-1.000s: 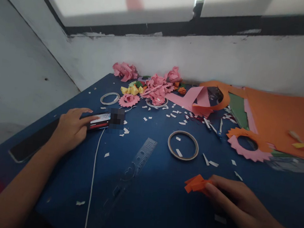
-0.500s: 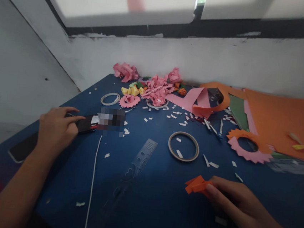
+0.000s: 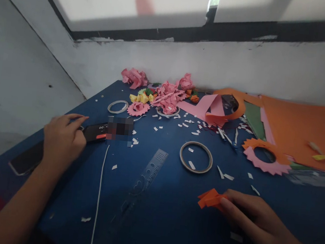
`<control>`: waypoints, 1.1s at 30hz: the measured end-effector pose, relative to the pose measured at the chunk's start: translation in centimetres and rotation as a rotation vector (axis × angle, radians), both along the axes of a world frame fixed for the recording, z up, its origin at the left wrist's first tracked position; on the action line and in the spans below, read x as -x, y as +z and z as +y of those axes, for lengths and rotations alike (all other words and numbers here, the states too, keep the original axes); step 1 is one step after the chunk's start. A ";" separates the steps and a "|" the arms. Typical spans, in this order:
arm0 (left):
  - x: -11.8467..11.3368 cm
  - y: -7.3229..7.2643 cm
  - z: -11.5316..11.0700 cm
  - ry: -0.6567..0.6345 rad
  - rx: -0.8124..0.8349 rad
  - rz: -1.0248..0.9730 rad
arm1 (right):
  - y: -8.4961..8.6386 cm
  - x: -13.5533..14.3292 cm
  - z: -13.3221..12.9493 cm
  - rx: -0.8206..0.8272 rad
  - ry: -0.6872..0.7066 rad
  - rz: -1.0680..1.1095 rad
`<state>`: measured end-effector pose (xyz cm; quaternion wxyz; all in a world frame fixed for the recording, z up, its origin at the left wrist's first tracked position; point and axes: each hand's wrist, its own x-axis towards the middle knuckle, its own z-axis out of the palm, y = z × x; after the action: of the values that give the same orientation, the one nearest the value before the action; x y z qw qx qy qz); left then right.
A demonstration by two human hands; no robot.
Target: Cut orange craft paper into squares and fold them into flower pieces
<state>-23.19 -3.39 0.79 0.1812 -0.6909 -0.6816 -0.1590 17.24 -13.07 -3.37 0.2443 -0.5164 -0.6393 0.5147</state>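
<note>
My right hand [image 3: 252, 215] pinches a folded orange paper piece [image 3: 211, 199] between thumb and fingers, low on the right. At the left, my left hand [image 3: 64, 139] rests by the near end of a dark phone [image 3: 95, 131], its thumb and index finger raised and close together; whether they touch the phone I cannot tell. The phone's screen is lit, and its far part is blurred out. Beneath and left of that hand lies a second dark flat device [image 3: 26, 158]. A clear ruler [image 3: 154, 167] lies between the hands.
A tape roll [image 3: 194, 172] lies mid-table. Crumpled pink paper [image 3: 169, 94], yellow pieces and paper rings lie at the back. Orange sheets [image 3: 302, 128] and a toothed ring [image 3: 281, 167] are at right. White scraps and a white cable [image 3: 99, 192] lie on the blue table [image 3: 170, 222].
The phone's screen display has changed. My left hand has shifted slightly, its thumb and index finger now drawn back from the screen. My right hand looks nearly still.
</note>
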 end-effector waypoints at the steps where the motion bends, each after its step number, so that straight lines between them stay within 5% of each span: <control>1: -1.0 0.0 -0.5 -0.043 -0.007 -0.042 | -0.2 -0.1 0.0 -0.001 0.024 0.008; 6: -9.1 -0.5 -3.9 -0.443 0.259 -0.284 | -0.3 0.4 -0.1 -0.064 0.077 0.078; 9: -14.4 -0.4 -5.0 -0.753 0.846 -0.693 | 0.4 0.9 0.1 -0.183 0.052 0.082; 11: -17.2 -0.4 -4.7 -0.828 1.029 -0.896 | 0.7 1.0 0.4 -0.223 0.005 0.085; 15: -21.1 -1.2 -3.5 -0.890 1.097 -1.013 | 0.7 0.4 1.0 -0.173 -0.044 0.110; 25: -22.0 -2.9 -3.0 -0.853 1.303 -1.298 | -0.7 -0.1 1.2 -0.193 -0.019 0.075; 29: -22.1 -3.3 -3.1 -0.830 1.326 -1.316 | -1.3 -0.2 1.0 -0.455 -0.138 0.072; 33: -22.3 -3.5 -2.9 -0.819 1.395 -1.369 | -1.2 -0.5 1.1 -0.684 0.005 -0.079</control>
<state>-0.85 -6.26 -2.67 -0.7456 -0.5821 -0.2939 -0.1369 17.73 -11.94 -4.56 0.3771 -0.4227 -0.7850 0.2507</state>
